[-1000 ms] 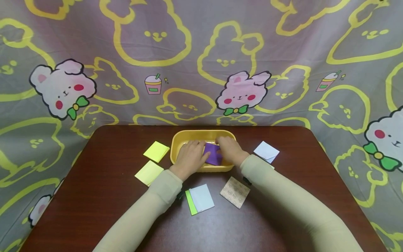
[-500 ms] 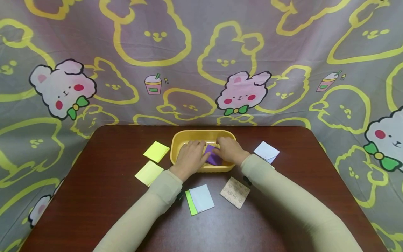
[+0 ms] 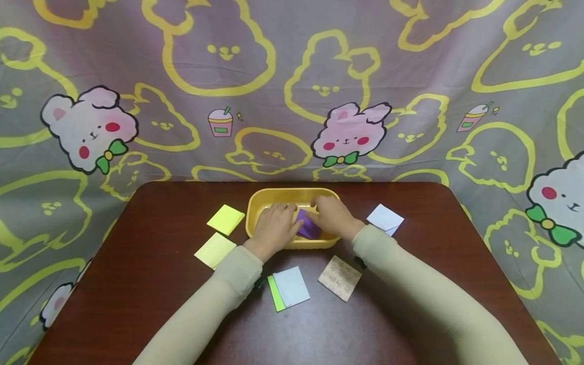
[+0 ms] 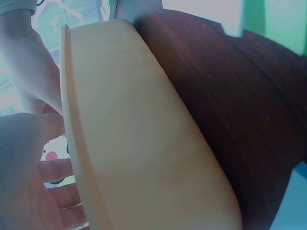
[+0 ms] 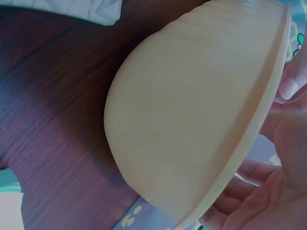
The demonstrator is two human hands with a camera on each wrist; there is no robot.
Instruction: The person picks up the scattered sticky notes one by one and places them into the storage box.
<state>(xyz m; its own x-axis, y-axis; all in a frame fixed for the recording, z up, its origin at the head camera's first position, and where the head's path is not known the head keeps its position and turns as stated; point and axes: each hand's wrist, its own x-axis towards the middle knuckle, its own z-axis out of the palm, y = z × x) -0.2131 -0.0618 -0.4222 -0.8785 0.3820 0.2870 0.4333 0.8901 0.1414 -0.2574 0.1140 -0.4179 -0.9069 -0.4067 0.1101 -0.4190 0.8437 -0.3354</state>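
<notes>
A yellow plastic basin (image 3: pixel 296 244) stands at the far middle of the table, and both hands reach into it over the front rim. Between them lies a purple folded paper square (image 3: pixel 308 229). My left hand (image 3: pixel 274 227) has its fingers loosely bent over the basin's left part, with the thumb at the purple paper's left edge. My right hand (image 3: pixel 335 218) comes in from the right, its thumb overlapping the paper's upper right. Both wrist views mostly show the basin's outer wall (image 4: pixel 129 124), with fingers behind the rim; the purple paper is hidden there.
Two yellow paper squares lie left of the basin, a bright one (image 3: pixel 224 219) and a paler one (image 3: pixel 214 249). A white folded paper (image 3: pixel 385 218) is at the right. Nearer lie a pale blue and green square (image 3: pixel 292 286) and a brown patterned square (image 3: pixel 339 278).
The purple paper has shifted slightly lower between the hands, and the right thumb now shows on top of it. The left hand stays almost in place.
</notes>
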